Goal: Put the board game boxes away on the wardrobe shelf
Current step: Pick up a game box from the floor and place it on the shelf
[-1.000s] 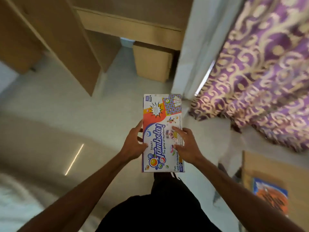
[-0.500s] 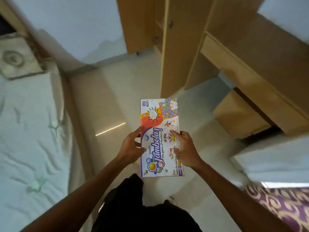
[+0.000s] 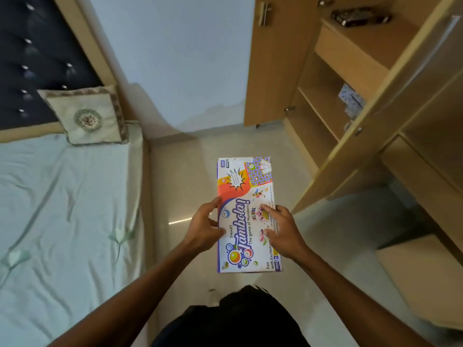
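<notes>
A flat, colourful Tambola board game box [image 3: 246,196] is held level in front of me over the floor. My left hand [image 3: 204,227] grips its left long edge, thumb on top. My right hand [image 3: 281,230] grips the right long edge. The wooden wardrobe [image 3: 313,101] stands open at the upper right, its shelves [image 3: 323,113] visible. A dark flat box [image 3: 358,16] lies on an upper shelf, and a blue patterned box [image 3: 350,100] sits on a lower one.
A bed with a pale green sheet [image 3: 62,209] and a cushion [image 3: 87,116] fills the left side. An open wardrobe door [image 3: 375,116] juts out at right. Beige floor [image 3: 180,191] runs between the bed and the wardrobe.
The view has swung left, from the curtain and desk to the bed and the open wardrobe. Both hands have kept the same grip on the box.
</notes>
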